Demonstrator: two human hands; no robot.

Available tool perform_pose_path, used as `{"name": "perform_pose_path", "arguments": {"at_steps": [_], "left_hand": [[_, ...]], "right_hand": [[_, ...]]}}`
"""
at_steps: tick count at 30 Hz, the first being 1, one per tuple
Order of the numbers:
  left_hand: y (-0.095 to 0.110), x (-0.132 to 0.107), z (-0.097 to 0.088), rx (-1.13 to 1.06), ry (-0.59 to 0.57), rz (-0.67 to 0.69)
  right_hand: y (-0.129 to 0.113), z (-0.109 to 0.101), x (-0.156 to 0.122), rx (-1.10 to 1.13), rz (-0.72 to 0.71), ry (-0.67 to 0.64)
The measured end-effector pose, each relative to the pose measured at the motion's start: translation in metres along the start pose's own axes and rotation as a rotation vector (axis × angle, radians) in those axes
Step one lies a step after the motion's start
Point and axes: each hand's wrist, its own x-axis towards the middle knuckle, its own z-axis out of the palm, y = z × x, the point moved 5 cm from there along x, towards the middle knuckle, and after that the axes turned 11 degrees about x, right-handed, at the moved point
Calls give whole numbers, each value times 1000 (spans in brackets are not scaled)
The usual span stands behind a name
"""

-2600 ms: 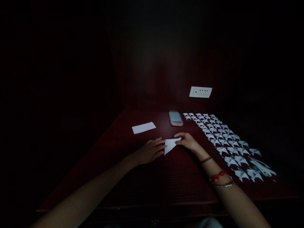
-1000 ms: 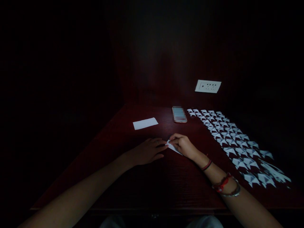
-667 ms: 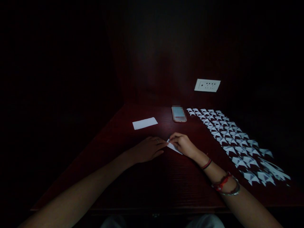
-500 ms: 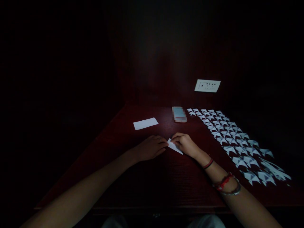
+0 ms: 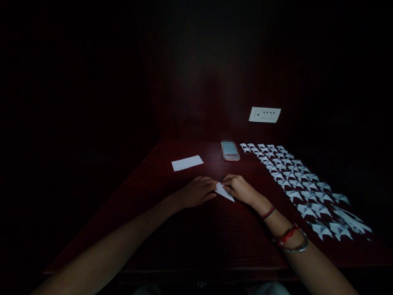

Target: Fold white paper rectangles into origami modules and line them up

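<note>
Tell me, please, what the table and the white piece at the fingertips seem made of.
White piece: likely paper, matte, given its thin, flat look and crisp edges. Table: probably wood or veneer, dark red with a slight sheen; fine grain lines show.

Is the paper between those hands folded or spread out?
Folded, apparently: the paper narrows to a sharp point, unlike the rectangular sheet lying beyond.

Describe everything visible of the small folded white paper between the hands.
The small folded white paper looks thin and matte, narrowing to a point at its near right end. It appears to lie on the dark red wood-grained table. The bare left hand touches its left end; the bare right hand covers part of its far edge, hiding some detail.
</note>
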Motion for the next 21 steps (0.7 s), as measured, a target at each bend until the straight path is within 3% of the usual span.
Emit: {"name": "perform_pose_path", "arguments": {"at_steps": [21], "left_hand": [[7,3,-2,124,-30,-57]], "right_hand": [[-19,-3,-2,-552,113,-162]]}}
